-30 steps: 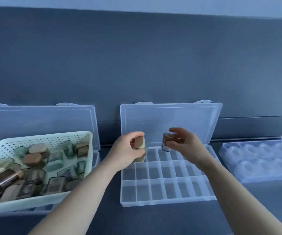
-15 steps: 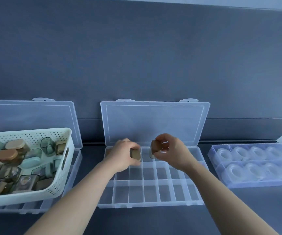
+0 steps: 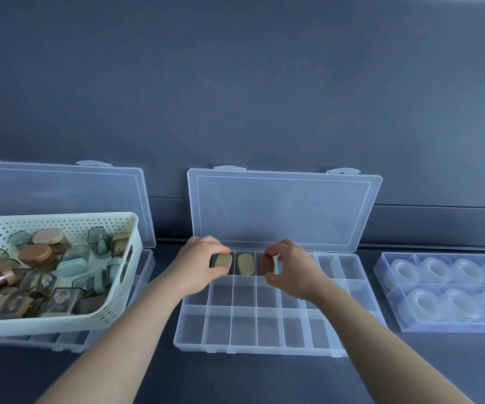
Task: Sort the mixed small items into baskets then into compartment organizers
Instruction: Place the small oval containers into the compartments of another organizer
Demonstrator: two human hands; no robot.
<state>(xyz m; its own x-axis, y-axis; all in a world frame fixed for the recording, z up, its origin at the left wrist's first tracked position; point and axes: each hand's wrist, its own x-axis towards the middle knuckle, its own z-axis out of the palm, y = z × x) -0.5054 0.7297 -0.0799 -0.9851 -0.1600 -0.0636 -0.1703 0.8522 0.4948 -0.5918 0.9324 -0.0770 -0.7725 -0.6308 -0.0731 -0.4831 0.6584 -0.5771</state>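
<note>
Left hand (image 3: 203, 268) grips a tan jar (image 3: 223, 263) and right hand (image 3: 292, 268) pinches a brown jar (image 3: 266, 265) in the organizer's (image 3: 264, 346) twelve-o'clock row. A tilted jar could jam against the dividers.

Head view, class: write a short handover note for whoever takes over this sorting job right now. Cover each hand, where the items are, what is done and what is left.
Left hand grips a tan-capped item in the back row of the middle organizer.
Right hand pinches a brown-capped item two compartments to the right.
Between them, a second tan-capped item stands free.
Done: three items sit in back-row compartments.
Left: the other visible compartments are empty. Many items wait in the basket, which sits on another open organizer.
</note>
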